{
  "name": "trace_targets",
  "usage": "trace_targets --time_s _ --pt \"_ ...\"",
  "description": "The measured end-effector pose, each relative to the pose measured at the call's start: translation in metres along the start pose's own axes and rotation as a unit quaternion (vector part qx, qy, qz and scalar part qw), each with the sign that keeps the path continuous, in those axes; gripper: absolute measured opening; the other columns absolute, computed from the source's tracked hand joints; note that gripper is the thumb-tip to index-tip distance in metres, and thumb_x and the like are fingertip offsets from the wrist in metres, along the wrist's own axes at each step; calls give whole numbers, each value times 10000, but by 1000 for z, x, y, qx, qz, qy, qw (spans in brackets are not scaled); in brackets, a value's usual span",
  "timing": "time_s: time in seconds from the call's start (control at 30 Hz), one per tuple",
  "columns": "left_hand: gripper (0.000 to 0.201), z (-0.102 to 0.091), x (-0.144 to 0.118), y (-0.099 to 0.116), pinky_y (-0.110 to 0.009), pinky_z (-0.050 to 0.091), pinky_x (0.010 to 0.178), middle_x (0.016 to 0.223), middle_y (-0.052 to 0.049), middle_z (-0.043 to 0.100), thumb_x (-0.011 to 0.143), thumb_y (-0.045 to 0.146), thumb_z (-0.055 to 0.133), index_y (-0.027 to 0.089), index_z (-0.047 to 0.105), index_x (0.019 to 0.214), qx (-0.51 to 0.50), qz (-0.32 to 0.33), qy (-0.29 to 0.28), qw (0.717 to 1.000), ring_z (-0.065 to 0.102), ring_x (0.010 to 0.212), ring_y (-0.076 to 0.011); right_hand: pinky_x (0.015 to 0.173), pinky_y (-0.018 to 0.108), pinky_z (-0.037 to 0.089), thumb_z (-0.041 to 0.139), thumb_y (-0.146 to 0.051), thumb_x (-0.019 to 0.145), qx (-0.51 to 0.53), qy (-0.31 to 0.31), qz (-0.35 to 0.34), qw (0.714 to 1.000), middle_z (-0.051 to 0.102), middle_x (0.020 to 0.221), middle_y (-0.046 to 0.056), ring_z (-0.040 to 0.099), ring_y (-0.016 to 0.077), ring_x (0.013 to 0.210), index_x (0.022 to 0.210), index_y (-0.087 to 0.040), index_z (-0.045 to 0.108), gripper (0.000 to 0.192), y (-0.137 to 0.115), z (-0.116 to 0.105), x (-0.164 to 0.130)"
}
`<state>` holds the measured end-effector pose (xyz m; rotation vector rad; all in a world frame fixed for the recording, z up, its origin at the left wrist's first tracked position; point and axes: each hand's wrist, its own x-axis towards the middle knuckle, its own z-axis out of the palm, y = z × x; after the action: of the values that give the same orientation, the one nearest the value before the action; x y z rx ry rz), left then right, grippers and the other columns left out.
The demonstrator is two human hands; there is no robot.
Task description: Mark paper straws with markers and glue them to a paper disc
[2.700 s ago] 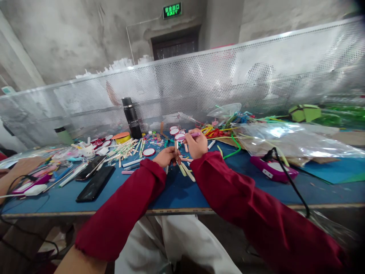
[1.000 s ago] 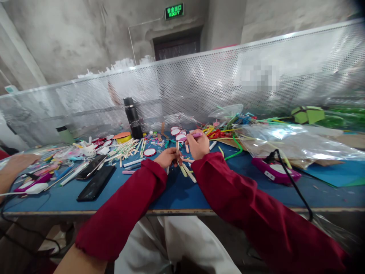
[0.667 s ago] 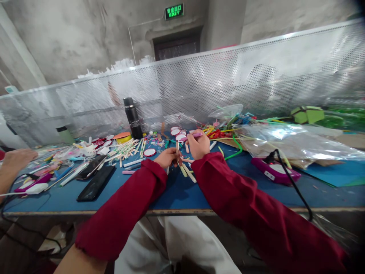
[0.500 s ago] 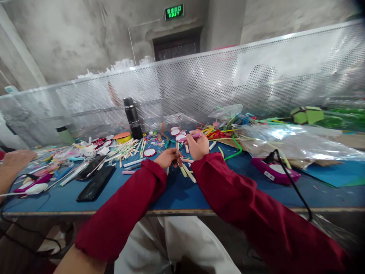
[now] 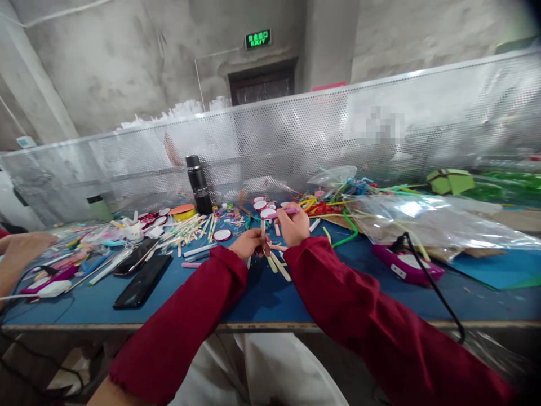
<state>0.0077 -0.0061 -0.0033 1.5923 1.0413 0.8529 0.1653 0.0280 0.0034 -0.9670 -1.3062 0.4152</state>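
phones (image 5: 137, 273): 2 | black flask (image 5: 198, 185): 1 | exit sign (image 5: 257, 39): 1 | purple device (image 5: 406, 265): 1

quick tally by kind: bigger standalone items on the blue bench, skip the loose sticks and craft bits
Black phones lying flat: 2
Tall black flask, upright: 1
Magenta-and-white corded tools: 2
Green folded-paper box: 1
Green lidded cup by the mesh screen: 1
Total: 7

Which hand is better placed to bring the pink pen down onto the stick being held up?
Right, probably. The right hand already grips the pink pen, its tip pointing toward the upright stick. The left hand is closed around the sticks, steadying them just beside it.
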Motion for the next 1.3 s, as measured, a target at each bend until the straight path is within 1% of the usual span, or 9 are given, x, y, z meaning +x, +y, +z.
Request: trace_targets --time_s 0.1,0.23,0.43,0.53,0.63,0.73,0.87,1.1,1.3 --pt "113 1 -1 2 -187 222 389 607 -14 663 783 238 593 173 520 840 5 0 -3 1000 518 415 -86 597 283 393 546 -328 793 -3 -6 4 1000 616 566 -41 560 162 567 689 -242 547 135 -2 0 -1" --pt "115 1 -1 2 -187 221 390 605 -15 657 792 250 585 173 515 842 5 -1 -4 1000 514 413 -85 600 289 396 550 -343 794 -4 -1 -1 1000 613 566 -47 552 164 553 737 -245 560 114 -2 0 0" --pt "132 1 -1 3 -187 216 395 601 -8 654 805 260 601 173 512 850 1 -11 6 1000 514 406 -85 610 290 404 544 -323 796 0 6 -9 1000 621 564 -43 566 162 558 704 -243 532 122 -5 0 -2" --pt "171 1 -2 3 -185 227 400 616 -13 665 810 293 632 172 519 849 3 -5 0 1000 521 414 -83 586 284 388 534 -315 800 8 -1 -16 1000 628 568 -42 552 155 539 678 -243 515 143 -7 1 -3" --pt "189 1 -2 3 -185 227 401 620 -16 669 815 312 641 172 519 848 2 -5 -1 1000 524 417 -82 594 286 383 543 -311 797 -4 11 -14 1000 631 568 -44 556 155 545 675 -241 513 144 -7 1 -2" --pt "175 1 -3 4 -190 219 400 618 -23 669 818 297 635 171 516 845 -1 -9 5 1000 524 415 -87 597 286 387 552 -315 794 7 18 -8 1000 633 575 -42 577 160 560 695 -239 523 129 -6 1 -2" --pt "139 2 -4 5 -192 229 398 631 -28 678 815 262 616 170 518 851 2 -9 3 1000 530 420 -91 579 286 384 546 -323 806 16 2 -9 1000 642 577 -43 567 156 535 704 -238 533 133 -7 1 -3" --pt "151 1 -3 4 -184 227 391 632 -22 682 811 279 617 171 520 853 4 -6 1 1000 538 422 -85 635 296 397 550 -321 805 -4 21 -13 1000 646 581 -30 594 172 597 674 -239 522 157 -10 0 -3" --pt "188 0 -1 0 -188 219 389 632 -26 678 801 312 637 174 520 851 -1 5 -5 1000 540 422 -93 612 287 405 547 -318 804 17 3 -14 1000 640 576 -42 574 158 554 696 -241 527 134 -11 0 -5"
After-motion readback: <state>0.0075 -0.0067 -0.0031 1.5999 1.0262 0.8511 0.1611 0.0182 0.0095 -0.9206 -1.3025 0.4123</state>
